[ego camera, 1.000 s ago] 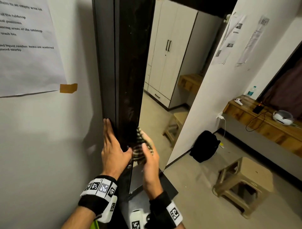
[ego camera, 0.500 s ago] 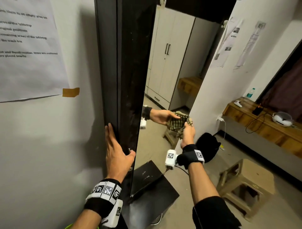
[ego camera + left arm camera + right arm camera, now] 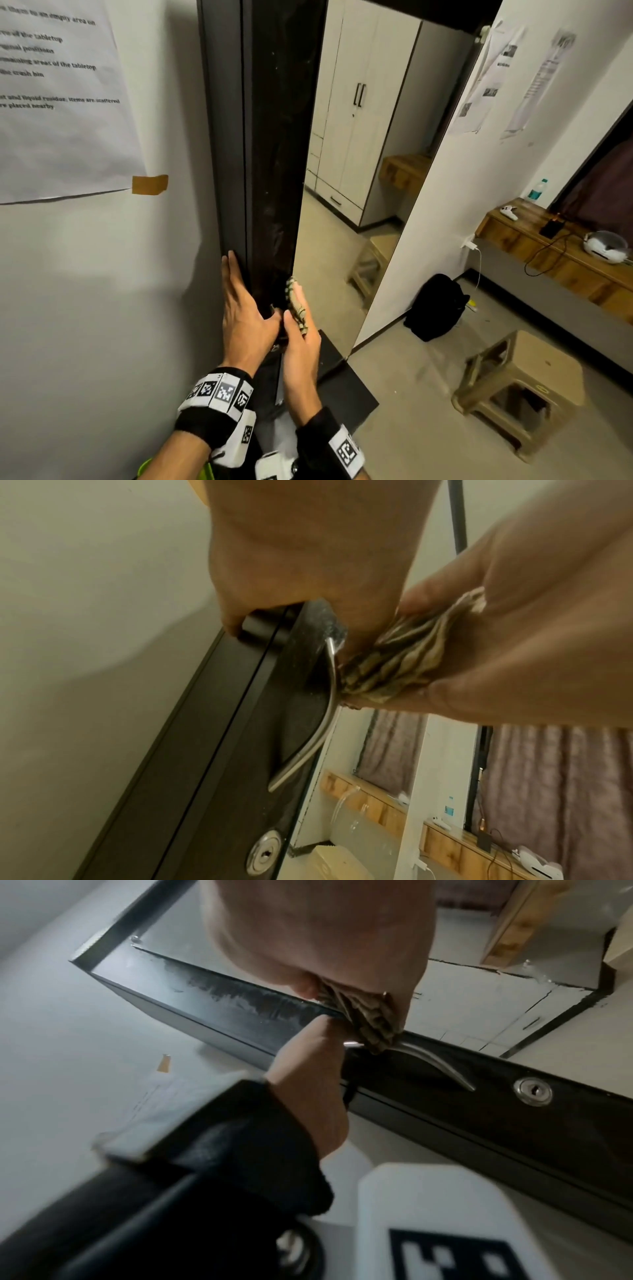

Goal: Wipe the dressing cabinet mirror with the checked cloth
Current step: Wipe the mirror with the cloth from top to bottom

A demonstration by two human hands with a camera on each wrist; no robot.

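The tall mirror (image 3: 359,171) sits in a dark cabinet door (image 3: 274,137). My right hand (image 3: 303,337) grips the folded checked cloth (image 3: 294,301) and presses it on the mirror's left edge, just above the curved metal handle (image 3: 318,739). In the wrist views the cloth (image 3: 404,658) (image 3: 366,1023) is bunched between thumb and fingers. My left hand (image 3: 245,301) holds the door's outer edge beside it, fingers flat on the side and thumb round the front. A round lock (image 3: 532,1091) sits below the handle.
A wall with a taped paper (image 3: 58,102) is at the left. On the floor to the right stand a beige plastic stool (image 3: 520,387) and a black backpack (image 3: 435,308). A wooden shelf (image 3: 548,240) carries a bottle and cables. A dark board (image 3: 342,387) lies at the mirror's foot.
Half a second ago my right hand held the cloth far right on the mirror. It has swept back left to the edge by the handle. The left hand kept its hold.
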